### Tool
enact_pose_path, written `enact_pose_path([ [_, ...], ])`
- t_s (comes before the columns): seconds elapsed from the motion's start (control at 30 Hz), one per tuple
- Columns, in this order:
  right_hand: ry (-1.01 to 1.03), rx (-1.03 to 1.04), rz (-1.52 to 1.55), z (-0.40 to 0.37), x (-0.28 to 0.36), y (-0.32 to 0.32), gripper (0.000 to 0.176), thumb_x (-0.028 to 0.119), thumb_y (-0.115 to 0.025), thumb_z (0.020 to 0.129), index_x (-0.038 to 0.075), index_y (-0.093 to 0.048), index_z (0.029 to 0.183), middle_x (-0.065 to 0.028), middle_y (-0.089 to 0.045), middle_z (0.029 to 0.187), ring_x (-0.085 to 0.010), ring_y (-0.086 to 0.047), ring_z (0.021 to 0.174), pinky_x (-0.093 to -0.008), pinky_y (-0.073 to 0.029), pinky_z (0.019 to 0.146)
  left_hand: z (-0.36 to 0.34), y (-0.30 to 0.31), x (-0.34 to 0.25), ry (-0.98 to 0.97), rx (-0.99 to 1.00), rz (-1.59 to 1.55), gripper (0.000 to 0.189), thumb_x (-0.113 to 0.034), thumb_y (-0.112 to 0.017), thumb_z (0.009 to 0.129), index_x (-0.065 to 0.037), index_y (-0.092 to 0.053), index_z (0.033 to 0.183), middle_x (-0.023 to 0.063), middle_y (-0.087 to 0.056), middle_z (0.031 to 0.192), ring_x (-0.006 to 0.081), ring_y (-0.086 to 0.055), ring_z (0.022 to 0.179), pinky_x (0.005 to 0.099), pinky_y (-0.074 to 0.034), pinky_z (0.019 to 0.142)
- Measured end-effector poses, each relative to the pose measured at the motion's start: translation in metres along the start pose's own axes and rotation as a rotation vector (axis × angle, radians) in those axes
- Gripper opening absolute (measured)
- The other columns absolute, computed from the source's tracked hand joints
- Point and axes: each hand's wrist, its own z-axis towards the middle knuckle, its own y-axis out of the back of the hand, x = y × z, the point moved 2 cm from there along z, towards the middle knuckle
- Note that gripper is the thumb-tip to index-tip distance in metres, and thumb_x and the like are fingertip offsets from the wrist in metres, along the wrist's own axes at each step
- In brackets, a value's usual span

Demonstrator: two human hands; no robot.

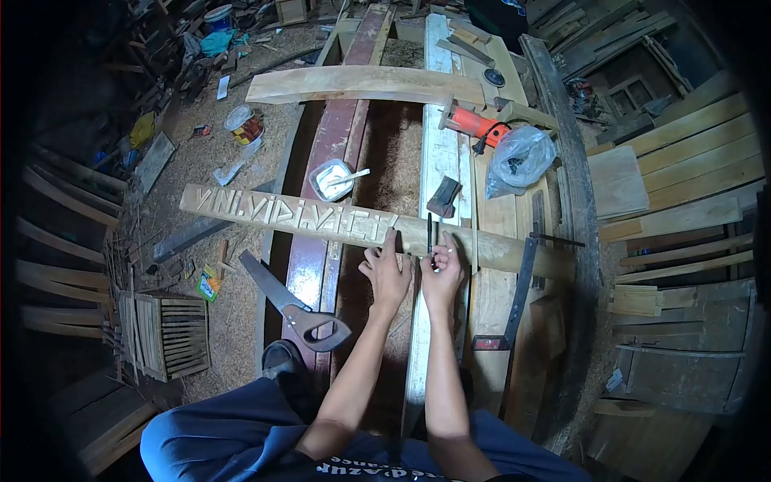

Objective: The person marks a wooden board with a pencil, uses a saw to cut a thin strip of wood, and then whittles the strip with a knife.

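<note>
The left hand (387, 275) lies open and fairly flat, palm down. Its fingers are stretched forward so the tips press on the near edge of the carved wooden board (321, 221), just past the last cut letters. Close beside it, nearly touching, the right hand (442, 273) is curled narrow, its fingers pinched around a thin dark tool (430, 234). The tool stands roughly upright with its tip on the bare part of the board; what kind of tool it is cannot be told.

The board lies crosswise over the long rails of a rough wooden workbench (440, 153). Its lettered end is to the left and its plain end runs right.

At far left a slatted wooden crate (165, 333) sits on the sawdust-strewn floor (205, 161), with a paint tin (243, 124) farther up. A handsaw (293, 305) rests on the bench's left rail, near the left forearm. Above the board is a small plastic tub (329, 178) of white paste with a stick in it. Beyond that a curved plank (361, 83) lies across the bench.

Right of the hands an orange angle grinder (474, 124) lies next to a clear plastic bag (520, 157), and a steel square (519, 293) leans under the board's right end. Stacked planks (691, 153) fill the right side of the cluttered workshop.
</note>
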Motion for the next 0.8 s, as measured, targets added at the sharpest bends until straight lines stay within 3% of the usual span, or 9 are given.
enact_pose_path([
  [0.2,0.020,-0.019,0.036,0.003,-0.001,0.000,0.063,-0.004,-0.069,0.078,0.004,-0.057,0.140,-0.0094,-0.067,0.093,-0.0165,-0.060,0.075,-0.0322,-0.053,0.073,0.003,0.009,-0.007,0.065,-0.007,-0.034,0.067,-0.021,-0.064,0.090,-0.014,-0.042,0.153,0.0162,-0.054,0.145,0.0375,-0.042,0.123,0.0523,-0.025,0.107],
  [0.27,0.012,-0.031,0.050,0.003,0.000,0.002,0.064,-0.003,-0.070,0.078,0.004,-0.056,0.141,-0.0092,-0.067,0.093,-0.0158,-0.061,0.075,-0.0321,-0.053,0.072,0.000,0.008,-0.007,-0.120,-0.181,-0.124,0.059,-0.019,-0.065,0.091,-0.014,-0.050,0.148,0.0149,-0.054,0.147,0.0356,-0.042,0.123,0.0474,-0.025,0.108],
  [0.37,-0.059,-0.002,0.109,0.000,0.008,0.010,0.066,-0.003,-0.071,0.078,0.004,-0.055,0.142,-0.0090,-0.067,0.092,-0.0160,-0.061,0.073,-0.0323,-0.054,0.071,-0.013,0.015,-0.016,-0.141,-0.139,-0.204,0.056,-0.022,-0.066,0.089,-0.013,-0.054,0.143,0.0098,-0.048,0.154,0.0346,-0.042,0.123,0.0496,-0.023,0.108],
  [0.43,-0.046,0.003,0.136,-0.001,0.007,0.008,0.065,-0.004,-0.072,0.078,0.004,-0.056,0.141,-0.0073,-0.066,0.090,-0.0130,-0.060,0.070,-0.0293,-0.052,0.067,-0.026,0.028,-0.029,-0.142,-0.172,-0.208,0.049,-0.022,-0.066,0.091,-0.013,-0.059,0.139,0.0099,-0.054,0.148,0.0318,-0.045,0.120,0.0470,-0.024,0.106],
  [0.5,-0.197,0.101,0.326,-0.001,0.013,0.007,0.060,-0.007,-0.070,0.080,0.002,-0.057,0.138,-0.0047,-0.064,0.089,-0.0092,-0.059,0.070,-0.0255,-0.050,0.064,-0.038,0.034,-0.036,-0.097,-0.128,-0.286,0.042,-0.020,-0.066,0.092,-0.012,-0.063,0.133,0.0097,-0.063,0.132,0.0276,-0.047,0.119,0.0443,-0.025,0.103],
  [0.57,-0.236,0.139,0.417,-0.005,0.025,0.002,0.053,-0.009,-0.067,0.082,-0.001,-0.059,0.133,-0.0027,-0.062,0.090,-0.0063,-0.058,0.071,-0.0229,-0.048,0.062,-0.049,0.037,-0.040,-0.148,-0.219,-0.356,0.033,-0.017,-0.066,0.093,-0.011,-0.068,0.126,0.0102,-0.068,0.109,0.0233,-0.052,0.111,0.0404,-0.027,0.100],
  [0.63,-0.354,0.231,0.607,-0.013,0.027,-0.005,0.047,-0.010,-0.066,0.083,-0.003,-0.061,0.129,-0.0026,-0.061,0.090,-0.0076,-0.059,0.070,-0.0238,-0.048,0.062,-0.058,0.052,-0.046,-0.083,-0.165,-0.343,0.029,-0.016,-0.065,0.094,-0.011,-0.070,0.122,0.0104,-0.071,0.106,0.0240,-0.057,0.105,0.0395,-0.029,0.097],
  [0.8,-0.308,0.355,0.550,-0.017,0.037,-0.007,0.040,-0.008,-0.067,0.083,-0.002,-0.063,0.123,-0.0043,-0.062,0.089,-0.0111,-0.063,0.075,-0.0268,-0.053,0.066,-0.067,0.081,-0.048,-0.048,-0.155,-0.212,0.028,-0.019,-0.065,0.095,-0.014,-0.072,0.121,0.0081,-0.074,0.107,0.0235,-0.060,0.105,0.0412,-0.029,0.094],
])
